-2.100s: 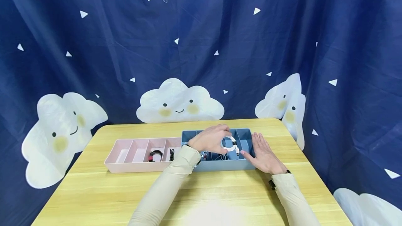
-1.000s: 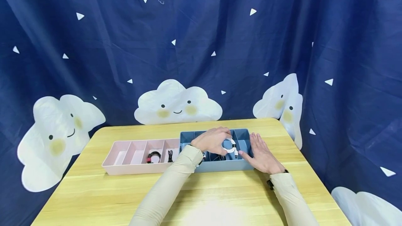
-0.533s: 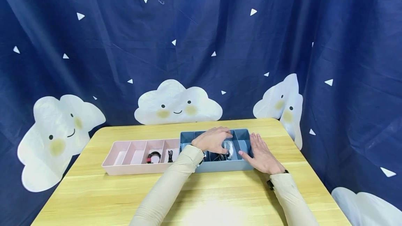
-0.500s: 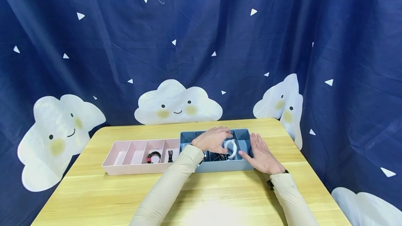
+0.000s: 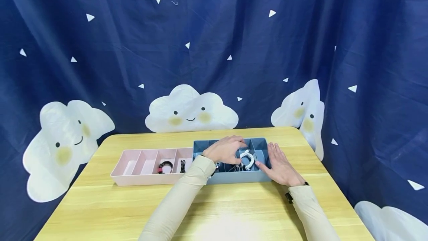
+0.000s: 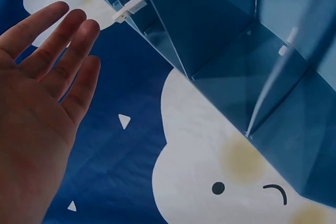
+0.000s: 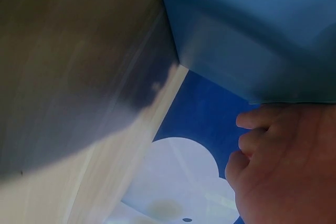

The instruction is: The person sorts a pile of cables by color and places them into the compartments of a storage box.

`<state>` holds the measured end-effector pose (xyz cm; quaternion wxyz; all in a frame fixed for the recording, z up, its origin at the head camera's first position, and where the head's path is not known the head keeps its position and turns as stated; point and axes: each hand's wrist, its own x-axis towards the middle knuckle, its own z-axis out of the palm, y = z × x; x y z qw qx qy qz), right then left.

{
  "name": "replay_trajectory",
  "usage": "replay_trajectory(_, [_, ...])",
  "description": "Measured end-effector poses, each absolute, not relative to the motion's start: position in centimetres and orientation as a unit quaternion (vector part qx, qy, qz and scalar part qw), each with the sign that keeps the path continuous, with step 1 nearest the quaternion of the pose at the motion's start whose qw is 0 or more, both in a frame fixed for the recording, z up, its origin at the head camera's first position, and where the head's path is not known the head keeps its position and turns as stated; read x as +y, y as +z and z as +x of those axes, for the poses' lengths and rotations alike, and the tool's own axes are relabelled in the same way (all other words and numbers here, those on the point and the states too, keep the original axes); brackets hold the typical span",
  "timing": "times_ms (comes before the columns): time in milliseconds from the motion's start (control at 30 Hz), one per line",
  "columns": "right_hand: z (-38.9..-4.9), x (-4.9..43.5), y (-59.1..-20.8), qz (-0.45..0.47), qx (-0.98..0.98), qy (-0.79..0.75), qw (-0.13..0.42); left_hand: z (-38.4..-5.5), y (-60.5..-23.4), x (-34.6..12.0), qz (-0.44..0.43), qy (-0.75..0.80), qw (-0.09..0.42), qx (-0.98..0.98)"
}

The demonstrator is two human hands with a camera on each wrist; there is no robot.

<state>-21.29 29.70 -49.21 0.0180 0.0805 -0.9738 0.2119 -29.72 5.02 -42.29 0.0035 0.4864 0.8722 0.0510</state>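
Observation:
A coiled white cable [image 5: 252,159] lies in a compartment of the blue divided box [image 5: 235,177], just beyond my left thumb and fingers. My left hand [image 5: 223,150] hovers over the box with thumb and fingers spread apart, holding nothing. In the left wrist view its fingers [image 6: 79,59] are nearly straight, and a white plug [image 6: 131,8] shows by the box's rim. My right hand [image 5: 281,165] rests against the right end of the box, fingers extended and thumb reaching over the near rim. Part of the box is hidden under my left hand and wrist.
Left of the blue box stands a pink divided box [image 5: 143,180]. It holds a black cable coil [image 5: 170,164] with a red tie and a small black cable bundle [image 5: 182,166]. A dark cable [image 5: 236,168] lies in the blue box's neighbouring compartment. Both boxes stand on a wooden table [image 5: 100,211].
My left hand has let go of the white cable coil, which has dropped and turned over into the compartment below. Both hands have stayed in about the same place.

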Motion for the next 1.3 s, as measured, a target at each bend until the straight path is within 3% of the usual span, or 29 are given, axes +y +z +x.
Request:
replay_trajectory(467, [-22.1, 30.3, -49.5, 0.087, -0.972, 0.218, 0.013, -29.2, -41.4, 1.8, 0.480, 0.080, -0.043, 0.873])
replay_trajectory(1300, [-21.3, 32.6, -48.9, 0.077, -0.975, 0.210, 0.016, -27.6, -41.5, -5.0, 0.394, 0.182, -0.196, 0.880])
